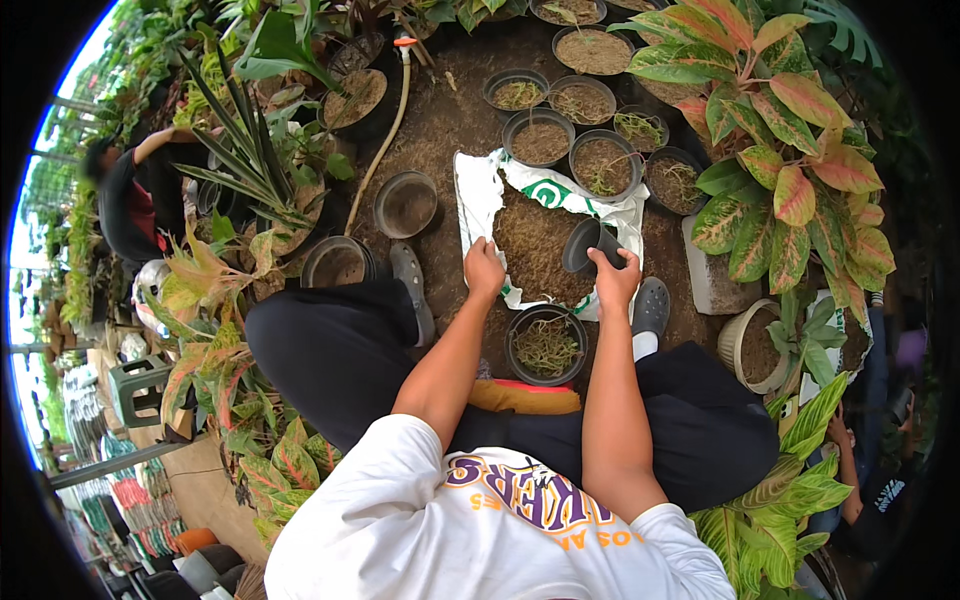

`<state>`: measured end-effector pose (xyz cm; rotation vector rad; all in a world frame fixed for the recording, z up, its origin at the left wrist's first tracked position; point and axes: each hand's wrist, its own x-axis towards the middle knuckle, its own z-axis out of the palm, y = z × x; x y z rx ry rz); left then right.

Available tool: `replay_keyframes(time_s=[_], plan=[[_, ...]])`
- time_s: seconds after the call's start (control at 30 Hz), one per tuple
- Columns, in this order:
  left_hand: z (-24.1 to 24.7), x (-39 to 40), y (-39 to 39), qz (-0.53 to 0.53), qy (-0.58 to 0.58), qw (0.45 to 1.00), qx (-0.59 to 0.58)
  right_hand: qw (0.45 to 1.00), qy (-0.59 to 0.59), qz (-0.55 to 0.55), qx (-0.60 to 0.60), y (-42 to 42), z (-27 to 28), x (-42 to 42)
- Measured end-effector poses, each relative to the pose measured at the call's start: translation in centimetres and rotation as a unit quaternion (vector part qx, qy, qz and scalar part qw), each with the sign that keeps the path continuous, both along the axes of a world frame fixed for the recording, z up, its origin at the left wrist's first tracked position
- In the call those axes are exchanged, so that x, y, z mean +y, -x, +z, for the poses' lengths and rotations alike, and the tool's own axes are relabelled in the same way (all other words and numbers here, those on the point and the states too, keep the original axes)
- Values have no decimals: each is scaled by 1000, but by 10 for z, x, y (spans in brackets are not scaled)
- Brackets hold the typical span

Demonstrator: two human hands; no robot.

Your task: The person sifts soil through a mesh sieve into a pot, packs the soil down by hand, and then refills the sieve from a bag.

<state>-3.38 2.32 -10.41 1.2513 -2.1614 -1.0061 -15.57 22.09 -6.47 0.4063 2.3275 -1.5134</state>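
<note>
A white plastic sack with green print lies opened on the ground between my feet, with brown potting mix inside. My left hand grips the sack's left edge between thumb and fingers. In my right hand is a small black plastic pot, tilted on its side over the right part of the mix, its rim towards the left. Close to my body, just below the sack, a black pot of cut green stems stands upright. Whether the small pot holds anything is not visible.
Several black pots with soil and sprigs crowd the sack's far edge. Empty-looking black pots stand left, near a hose. Right are a concrete block, a cream pot and a leafy aglaonema. People sit at far left and far right.
</note>
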Motion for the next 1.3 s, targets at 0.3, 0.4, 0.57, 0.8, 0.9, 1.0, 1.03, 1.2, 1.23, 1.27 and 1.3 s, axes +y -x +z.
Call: replay_keyframes(time_s=[0.3, 0.4, 0.57, 0.8, 0.9, 1.0, 1.03, 1.2, 1.23, 1.27, 1.3], plan=[[29, -23, -7, -119, -91, 989, -10, 992, -55, -58, -94, 0, -16, 1], [42, -15, -3, -168, -141, 976, 4, 990, -133, -48, -25, -2, -29, 3], [4, -5, -7, -189, -142, 971, -46, 990, -125, -60, -24, 7, -41, 9], [-4, -17, -11, -71, -92, 989, -95, 985, -88, -104, -104, -3, -47, 10], [9, 8, 7, -145, -276, 948, 59, 984, -63, -116, -120, -4, -44, 16], [-4, -8, -5, -134, -311, 939, 66, 981, -55, -129, -137, -2, -39, 24], [-16, -29, -22, -74, -290, 953, 48, 981, -48, -123, -143, -6, -35, 15], [21, 0, -5, -136, -302, 943, 32, 982, -41, -151, -110, 7, -33, 27], [25, 1, -4, -187, -298, 935, 46, 983, -29, -141, -116, 2, -34, 26], [29, 2, -7, -179, -330, 925, 54, 983, -18, -133, -121, -2, -34, 26], [33, 3, -7, -171, -361, 914, 67, 985, -7, -123, -122, -1, -33, 25]])
